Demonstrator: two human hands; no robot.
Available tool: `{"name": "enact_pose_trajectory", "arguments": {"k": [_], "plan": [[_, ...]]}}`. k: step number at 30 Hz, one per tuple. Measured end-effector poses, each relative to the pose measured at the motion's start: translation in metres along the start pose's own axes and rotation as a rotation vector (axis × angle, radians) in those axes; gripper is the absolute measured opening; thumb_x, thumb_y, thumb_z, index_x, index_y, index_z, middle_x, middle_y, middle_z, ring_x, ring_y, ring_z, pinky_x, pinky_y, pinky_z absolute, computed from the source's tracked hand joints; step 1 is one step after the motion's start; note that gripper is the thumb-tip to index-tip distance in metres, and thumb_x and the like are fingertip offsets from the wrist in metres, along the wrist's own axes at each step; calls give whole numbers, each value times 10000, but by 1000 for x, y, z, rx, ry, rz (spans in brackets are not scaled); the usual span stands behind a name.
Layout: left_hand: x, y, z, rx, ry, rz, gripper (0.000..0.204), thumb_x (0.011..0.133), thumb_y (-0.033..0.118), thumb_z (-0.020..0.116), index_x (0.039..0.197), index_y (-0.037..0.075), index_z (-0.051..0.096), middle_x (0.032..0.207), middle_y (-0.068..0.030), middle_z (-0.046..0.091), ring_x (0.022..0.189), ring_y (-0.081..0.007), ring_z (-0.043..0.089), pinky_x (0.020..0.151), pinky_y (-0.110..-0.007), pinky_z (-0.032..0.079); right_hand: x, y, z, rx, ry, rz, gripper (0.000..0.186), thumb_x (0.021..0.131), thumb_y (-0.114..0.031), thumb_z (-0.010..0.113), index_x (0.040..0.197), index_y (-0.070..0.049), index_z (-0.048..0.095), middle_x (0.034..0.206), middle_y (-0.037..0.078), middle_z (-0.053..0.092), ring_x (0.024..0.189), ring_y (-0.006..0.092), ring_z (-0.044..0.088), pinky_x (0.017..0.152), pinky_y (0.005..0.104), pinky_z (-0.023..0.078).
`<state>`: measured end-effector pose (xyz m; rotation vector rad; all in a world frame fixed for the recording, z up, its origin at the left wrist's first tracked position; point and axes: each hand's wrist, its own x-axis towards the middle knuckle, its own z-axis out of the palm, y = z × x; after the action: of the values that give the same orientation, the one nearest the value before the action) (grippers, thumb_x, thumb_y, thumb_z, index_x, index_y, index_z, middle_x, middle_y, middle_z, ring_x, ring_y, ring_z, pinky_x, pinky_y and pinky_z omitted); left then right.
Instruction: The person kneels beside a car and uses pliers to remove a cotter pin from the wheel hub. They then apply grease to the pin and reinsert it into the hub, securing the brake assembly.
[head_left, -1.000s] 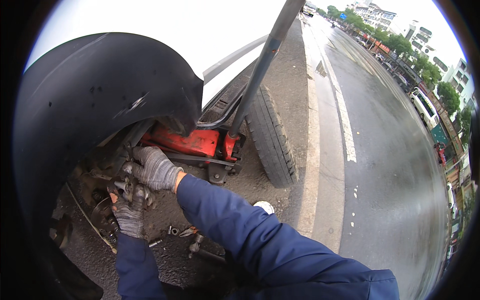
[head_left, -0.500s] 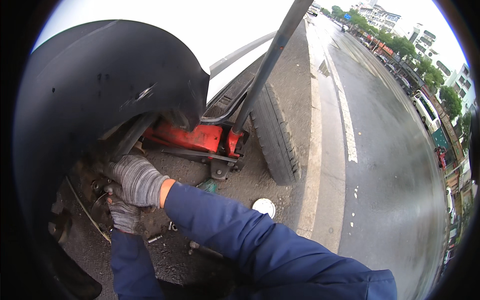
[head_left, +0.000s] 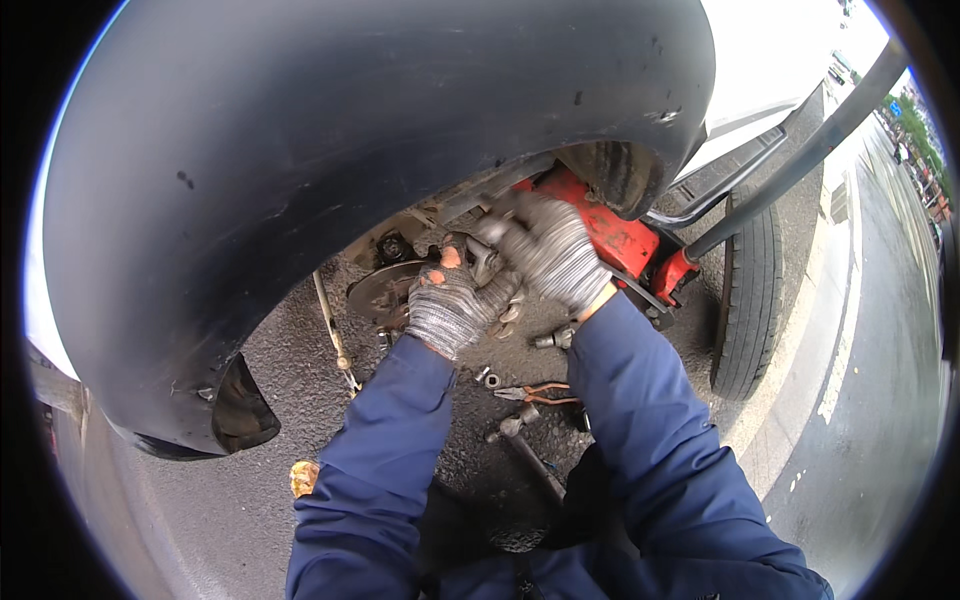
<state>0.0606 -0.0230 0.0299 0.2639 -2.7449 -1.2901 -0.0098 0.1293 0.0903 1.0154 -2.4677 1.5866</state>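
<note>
Both my hands are in striped grey work gloves, under the dark wheel arch of a white vehicle. My left hand is closed around a grey metal part beside the rusty brake disc; bare fingertips show through the torn glove. What kind of part it is, I cannot make out. My right hand is at the same part's right side, palm down. Motion smears its fingers, so their grip is not clear.
A red floor jack with a long handle stands under the vehicle, next to a tyre. Pliers, a hammer and small metal sockets lie on the asphalt. A hose hangs left of the disc.
My view has swung left and down, so the hands now appear nearer the middle. My right hand has come off my left and moved to its right. Pliers and hammer now show plainly.
</note>
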Motion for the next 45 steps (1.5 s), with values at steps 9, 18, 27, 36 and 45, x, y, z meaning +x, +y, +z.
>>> {"name": "enact_pose_trajectory", "arguments": {"k": [9,18,27,36,45], "plan": [[-11,32,-4,-407,-259,25,861,765,336,791,1343,-34,272,1053,-110,681,941,-209,645,866,-322,510,-11,34,-1,377,42,391,342,938,-275,641,941,67,640,733,80,633,692,118,535,655,319,476],[-5,31,-8,244,-218,-77,1267,684,696,701,1493,-61,86,1179,-156,650,1104,-302,612,926,-359,481,-11,4,-9,-118,-85,-36,428,939,-133,605,1241,148,492,1002,181,681,856,189,656,752,307,530],[4,6,4,119,-332,-70,1362,636,761,695,1505,-32,8,1336,-141,561,1224,-304,527,1036,-347,407,-14,18,-5,246,-57,242,314,936,-216,621,996,88,570,809,155,644,730,198,627,676,343,518],[7,-12,10,-79,-215,277,766,718,88,845,1272,15,322,1076,-100,657,969,-189,627,885,-325,522,-24,13,-3,492,32,397,403,927,-353,641,855,42,600,726,62,610,654,113,536,591,303,475],[-7,3,-2,-40,-42,50,743,628,212,914,1152,27,420,1034,-85,630,966,-183,595,867,-337,516,-24,15,-9,315,-49,140,351,953,-291,604,972,60,610,742,60,618,694,138,549,637,319,478]]}}
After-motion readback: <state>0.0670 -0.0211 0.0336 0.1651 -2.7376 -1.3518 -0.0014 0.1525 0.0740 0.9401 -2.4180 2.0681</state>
